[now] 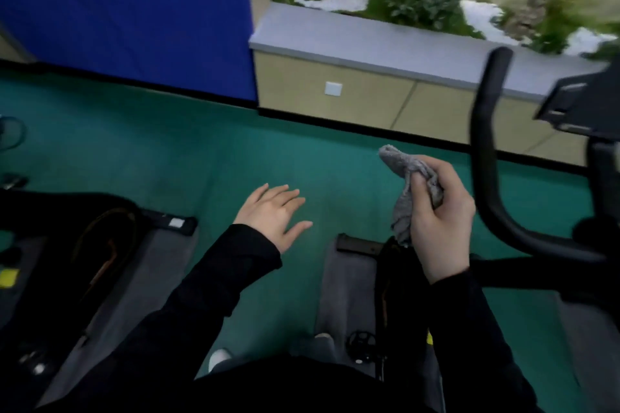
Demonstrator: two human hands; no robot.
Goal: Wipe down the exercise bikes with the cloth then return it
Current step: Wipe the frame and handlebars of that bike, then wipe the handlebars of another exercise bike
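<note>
Our right hand (pixel 439 228) holds the bunched grey cloth (pixel 407 191) in the air, near the curved black bike handlebar (pixel 486 157). Our left hand (pixel 273 216) is open — empty. Next we should press the cloth flat on the bar — and rub slowly.

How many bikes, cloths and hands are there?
Black exercise bikes: 2
Crumpled grey cloth: 1
Bare hands, left hand and right hand: 2
Total: 5
</note>
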